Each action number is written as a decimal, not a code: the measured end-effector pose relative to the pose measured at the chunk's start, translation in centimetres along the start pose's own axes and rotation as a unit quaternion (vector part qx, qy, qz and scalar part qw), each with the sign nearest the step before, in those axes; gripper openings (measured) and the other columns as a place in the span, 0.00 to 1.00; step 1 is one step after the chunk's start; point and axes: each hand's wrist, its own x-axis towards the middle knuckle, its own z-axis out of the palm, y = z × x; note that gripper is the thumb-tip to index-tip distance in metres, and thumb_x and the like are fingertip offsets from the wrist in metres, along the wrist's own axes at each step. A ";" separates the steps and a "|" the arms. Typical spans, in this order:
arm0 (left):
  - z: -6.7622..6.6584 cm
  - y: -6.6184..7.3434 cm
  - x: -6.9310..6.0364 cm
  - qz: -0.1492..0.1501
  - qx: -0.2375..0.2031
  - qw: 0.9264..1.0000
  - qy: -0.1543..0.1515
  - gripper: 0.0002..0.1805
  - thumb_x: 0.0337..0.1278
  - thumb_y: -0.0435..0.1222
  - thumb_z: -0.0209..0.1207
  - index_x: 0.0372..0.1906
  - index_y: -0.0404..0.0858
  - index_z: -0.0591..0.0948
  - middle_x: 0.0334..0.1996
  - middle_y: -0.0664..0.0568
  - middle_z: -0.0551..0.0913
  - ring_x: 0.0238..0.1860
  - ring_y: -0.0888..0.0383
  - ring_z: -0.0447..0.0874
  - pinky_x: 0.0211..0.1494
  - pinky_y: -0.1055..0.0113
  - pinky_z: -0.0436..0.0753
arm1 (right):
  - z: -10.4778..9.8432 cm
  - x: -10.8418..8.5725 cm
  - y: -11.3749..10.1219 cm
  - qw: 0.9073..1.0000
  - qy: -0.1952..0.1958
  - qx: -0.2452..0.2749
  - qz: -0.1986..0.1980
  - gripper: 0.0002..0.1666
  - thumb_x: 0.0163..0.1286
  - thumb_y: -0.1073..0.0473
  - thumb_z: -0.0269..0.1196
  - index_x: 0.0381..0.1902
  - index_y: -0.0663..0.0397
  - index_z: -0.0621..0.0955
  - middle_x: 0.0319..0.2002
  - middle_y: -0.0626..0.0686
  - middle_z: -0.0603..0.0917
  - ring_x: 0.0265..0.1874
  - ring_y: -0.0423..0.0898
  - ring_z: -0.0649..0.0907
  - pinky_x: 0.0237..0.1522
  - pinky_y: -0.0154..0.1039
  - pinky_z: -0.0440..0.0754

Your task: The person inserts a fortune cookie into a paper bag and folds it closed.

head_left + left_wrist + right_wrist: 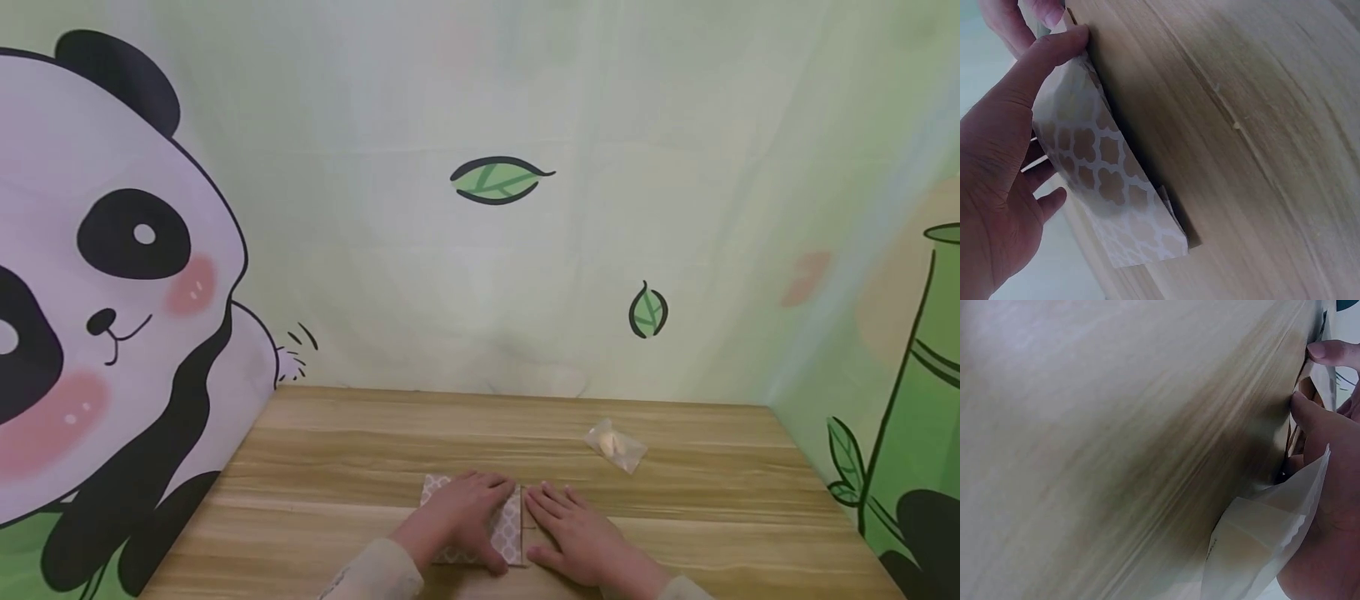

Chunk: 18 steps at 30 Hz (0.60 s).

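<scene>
Left hand lies across the box, fingers loosely stretched over its far side and thumb along the near edge, so hand and box touch without a tight clasp. A pale sleeve covers that wrist. The box rests flat on the table, at the front near the middle; its face bears a white lattice on grey-beige, and a small flap juts at its left end. Brown, part-open flaps show at its right end, where the right hand sits with fingers extended and thumb apart from them, tips against that edge. Farther back and to the right lies a clear pouch with something pale inside. Behind the table, a backdrop shows a panda at left, two leaves midway and green bamboo at right.
</scene>
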 end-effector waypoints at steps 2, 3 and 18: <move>-0.1 0.1 0.0 -0.002 -0.003 1.000 -0.006 0.63 0.36 0.65 0.80 0.81 0.45 0.70 0.77 0.52 0.73 0.77 0.52 0.70 0.81 0.56 0.67 | 0.0 0.0 0.0 1.000 0.000 -0.001 -0.001 0.45 0.81 0.34 0.56 0.80 0.62 0.69 0.79 0.58 0.70 0.80 0.59 0.67 0.79 0.63 0.64; -0.1 0.1 0.0 -0.004 -0.006 1.000 -0.009 0.63 0.36 0.64 0.80 0.81 0.45 0.70 0.76 0.52 0.73 0.77 0.51 0.70 0.81 0.56 0.67 | 0.1 0.0 0.0 1.000 0.000 -0.001 -0.001 0.45 0.81 0.34 0.56 0.80 0.62 0.69 0.79 0.59 0.70 0.80 0.59 0.67 0.79 0.63 0.64; 0.2 -0.2 -0.3 -0.005 -0.053 0.998 0.022 0.62 0.30 0.55 0.85 0.79 0.43 0.72 0.74 0.50 0.75 0.75 0.49 0.71 0.80 0.55 0.70 | -0.2 -0.2 0.0 0.998 0.040 -0.042 -0.014 0.43 0.81 0.34 0.56 0.77 0.60 0.73 0.77 0.58 0.74 0.78 0.58 0.70 0.78 0.62 0.66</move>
